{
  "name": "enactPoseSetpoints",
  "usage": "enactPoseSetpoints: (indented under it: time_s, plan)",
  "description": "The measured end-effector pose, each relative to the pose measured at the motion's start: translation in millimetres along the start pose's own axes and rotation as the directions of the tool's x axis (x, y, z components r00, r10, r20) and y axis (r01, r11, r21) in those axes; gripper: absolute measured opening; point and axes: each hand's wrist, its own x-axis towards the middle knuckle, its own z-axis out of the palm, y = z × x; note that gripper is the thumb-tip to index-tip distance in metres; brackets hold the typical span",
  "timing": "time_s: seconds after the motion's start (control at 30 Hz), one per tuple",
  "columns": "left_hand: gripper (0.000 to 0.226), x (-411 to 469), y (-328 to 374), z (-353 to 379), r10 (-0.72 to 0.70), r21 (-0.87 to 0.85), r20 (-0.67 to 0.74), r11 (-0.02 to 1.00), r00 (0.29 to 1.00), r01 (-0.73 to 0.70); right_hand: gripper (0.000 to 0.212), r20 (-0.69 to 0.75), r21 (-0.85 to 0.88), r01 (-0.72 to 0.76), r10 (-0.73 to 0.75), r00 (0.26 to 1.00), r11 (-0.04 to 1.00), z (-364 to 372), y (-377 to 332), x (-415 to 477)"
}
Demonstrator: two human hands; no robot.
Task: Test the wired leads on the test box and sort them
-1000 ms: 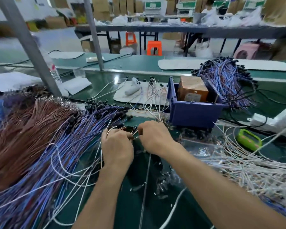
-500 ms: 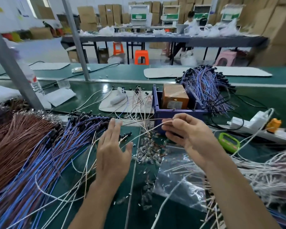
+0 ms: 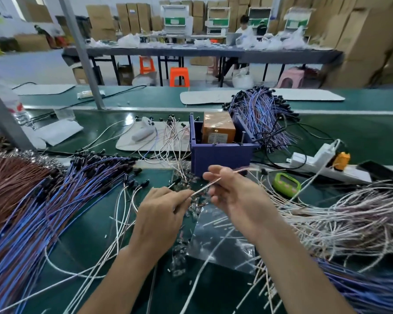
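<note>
While both hands pinch one thin lead [image 3: 201,189] over the counter [image 3: 349,137], the test box [image 3: 220,157] sits just past the fingertips.
Left hand [image 3: 161,214] curls in, thumb and fingertips nipping the lead's near end. Right hand [image 3: 238,196], fingers loosely bent, pinches it further along, and the far end pokes out toward the box. It looks featherlight and floppy, likely to droop unless pulled taut. Best taken close to the tip, and gently, since so fine a wire could kink. Left of the left hand fan the blue leads [image 3: 55,200]. Right of the right hand sprawls a pale heap [image 3: 338,211] of more leads. Beyond both hands stands the purple box, open-topped.
</note>
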Motion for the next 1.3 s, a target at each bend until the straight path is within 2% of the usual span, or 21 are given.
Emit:
enactPoseSetpoints:
  time_s: [0.07, 0.13, 0.2, 0.3, 0.43, 0.5, 0.53, 0.6, 0.67, 0.7, 0.73, 0.83, 1.0, 1.07, 1.13, 1.2, 1.3]
  plan:
    - [0.024, -1, -1, 1, -0.015, -0.015, 0.076, 1.0, 0.997, 0.016, 0.023, -0.072, -0.077, 0.026, -0.031, 0.997, 0.997, 13, 6, 2]
    - [0.031, -1, -11, 0, -0.131, 0.016, 0.168, 0.991, 0.977, 0.13, 0.028, -0.124, -0.107, 0.085, -0.098, 0.987, 0.991, 17, 1, 3]
    - [0.04, -1, -28, -5, -0.287, 0.132, 0.218, 0.956, 0.933, 0.263, 0.029, -0.165, -0.11, 0.145, -0.162, 0.973, 0.983, 12, -11, 1]
    - [0.046, 1, -52, -19, -0.463, 0.227, 0.202, 0.879, 0.863, 0.419, 0.029, -0.217, -0.092, 0.215, -0.23, 0.949, 0.972, -1, -31, -4]
    - [0.043, 7, -62, -32, -0.54, 0.268, 0.166, 0.83, 0.825, 0.49, 0.029, -0.286, -0.016, 0.324, -0.315, 0.905, 0.946, -17, -60, -13]
    - [0.044, 8, -56, -34, -0.534, 0.304, 0.144, 0.825, 0.833, 0.476, 0.029, -0.282, -0.02, 0.348, -0.339, 0.898, 0.937, -24, -69, -15]
    - [0.046, 9, -50, -34, -0.496, 0.316, 0.117, 0.84, 0.86, 0.442, 0.029, -0.273, -0.024, 0.351, -0.344, 0.898, 0.936, -27, -71, -15]
    - [0.048, 13, -30, -33, -0.31, 0.288, 0.039, 0.914, 0.95, 0.286, 0.03, -0.261, -0.027, 0.354, -0.348, 0.9, 0.935, -31, -72, -14]
    - [0.046, 20, 5, -25, -0.067, 0.172, -0.007, 0.983, 0.998, 0.067, 0.031, -0.264, -0.03, 0.355, -0.35, 0.899, 0.934, -36, -69, -11]
    - [0.047, 24, 25, -18, -0.002, 0.081, 0.012, 0.997, 1.0, 0.001, 0.031, -0.269, -0.033, 0.352, -0.347, 0.898, 0.936, -39, -68, -9]
    - [0.051, 28, 44, -12, 0.009, -0.021, 0.058, 1.0, 0.998, -0.008, 0.031, -0.271, -0.036, 0.344, -0.341, 0.9, 0.938, -40, -67, -7]
    - [0.062, 36, 76, 22, -0.078, -0.234, 0.261, 0.962, 0.962, 0.142, 0.032, -0.267, -0.05, 0.307, -0.308, 0.913, 0.951, -46, -63, 0]
    - [0.027, 36, 58, 49, -0.184, -0.417, 0.406, 0.834, 0.895, 0.361, 0.034, -0.267, -0.056, 0.259, -0.264, 0.927, 0.964, -57, -54, 13]
    - [0.029, 35, 45, 50, -0.227, -0.44, 0.372, 0.811, 0.9, 0.386, 0.031, -0.276, -0.076, 0.247, -0.259, 0.926, 0.966, -62, -51, 16]
    - [0.021, 34, 36, 48, -0.279, -0.44, 0.279, 0.814, 0.919, 0.38, 0.03, -0.275, -0.089, 0.244, -0.259, 0.926, 0.966, -63, -47, 16]
    - [0.027, 32, 32, 46, -0.311, -0.443, 0.22, 0.812, 0.925, 0.379, 0.03, -0.263, -0.097, 0.241, -0.259, 0.929, 0.966, -61, -42, 17]
    - [0.039, 28, 38, 48, -0.256, -0.435, 0.218, 0.838, 0.942, 0.329, 0.029, -0.244, -0.1, 0.224, -0.243, 0.939, 0.969, -58, -35, 19]
